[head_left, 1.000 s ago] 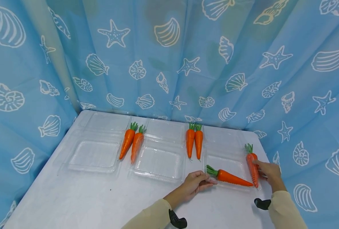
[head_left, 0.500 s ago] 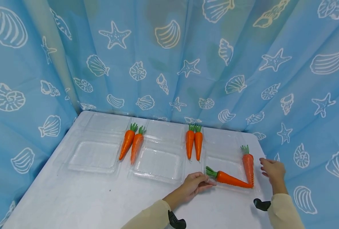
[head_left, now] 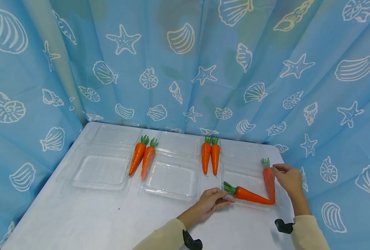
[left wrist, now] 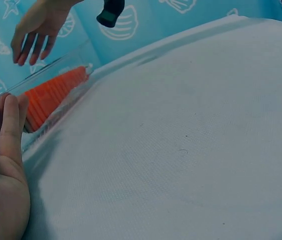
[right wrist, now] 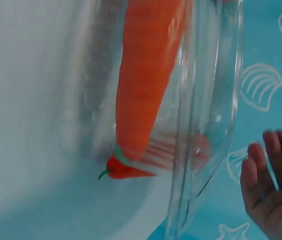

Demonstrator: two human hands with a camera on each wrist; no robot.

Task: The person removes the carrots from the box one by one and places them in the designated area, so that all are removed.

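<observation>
A clear plastic container [head_left: 245, 177] lies with its lid folded back at the table's right side. My left hand [head_left: 210, 202] pinches its front left corner, thumb over the rim. Inside, one carrot [head_left: 253, 196] lies along the front, green top to the left. A second carrot [head_left: 269, 182] stands along the right wall, green top to the back; their tips meet at the front right corner. My right hand [head_left: 288, 177] is beside this second carrot's upper end, fingers loosely bent. In the right wrist view, the right hand [right wrist: 275, 187] shows its fingers apart from the container wall.
Two more clear containers, a middle one [head_left: 172, 177] and a left one [head_left: 101, 172], lie with lids folded back. One carrot pair [head_left: 210, 156] sits between the right and middle containers, another pair [head_left: 142, 158] between the middle and left. A seashell-print curtain [head_left: 172, 69] hangs behind.
My right hand has let go of the right-hand carrot, drawn off to the right, then come back near its upper end. That carrot has shifted slightly left. My left hand holds its place.
</observation>
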